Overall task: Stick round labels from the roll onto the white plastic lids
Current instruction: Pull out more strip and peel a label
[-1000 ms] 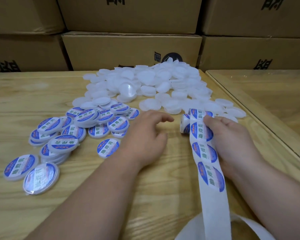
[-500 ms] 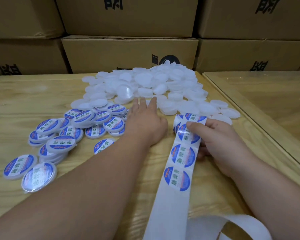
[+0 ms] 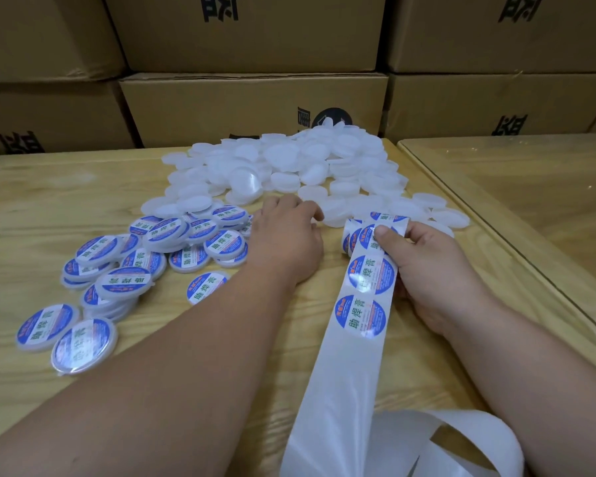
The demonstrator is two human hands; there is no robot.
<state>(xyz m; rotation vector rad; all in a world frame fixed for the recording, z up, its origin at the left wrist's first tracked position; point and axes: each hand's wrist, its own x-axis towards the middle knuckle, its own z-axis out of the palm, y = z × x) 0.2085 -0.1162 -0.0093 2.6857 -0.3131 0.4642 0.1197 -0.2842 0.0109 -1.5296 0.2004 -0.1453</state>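
— On the pale wooden table [image 3: 66, 187], what lies nearest the stacked brown cardboard boxes [image 3: 252, 98]?

— A heap of plain round white plastic lids [image 3: 289, 166], spread from the far edge toward the hands. To the left of it sits a looser cluster of white lids already carrying round blue-and-white labels [image 3: 159, 249], some stacked, some flat, two lying apart at the near left.

— And the left hand [image 3: 284, 241]?

— It reaches forward to the near edge of the plain heap, palm down, fingers curled over the lids there. Whether they actually grip one I cannot tell; the fingertips are hidden.

— The right hand [image 3: 427, 266]?

— It pinches the strip of white backing paper bearing round blue labels [image 3: 362, 304], thumb [image 3: 384, 235] pressed on top of a label, the other fingers underneath. Just beyond the thumb the strip curls into the small roll of labels [image 3: 353, 234], which sits beside the nearest plain lids.

— Where does the strip go?

— It runs toward the viewer, two full labels showing below the thumb, then bare paper looping at the bottom edge. A second, glossy wooden table [image 3: 530, 187] adjoins on the right.
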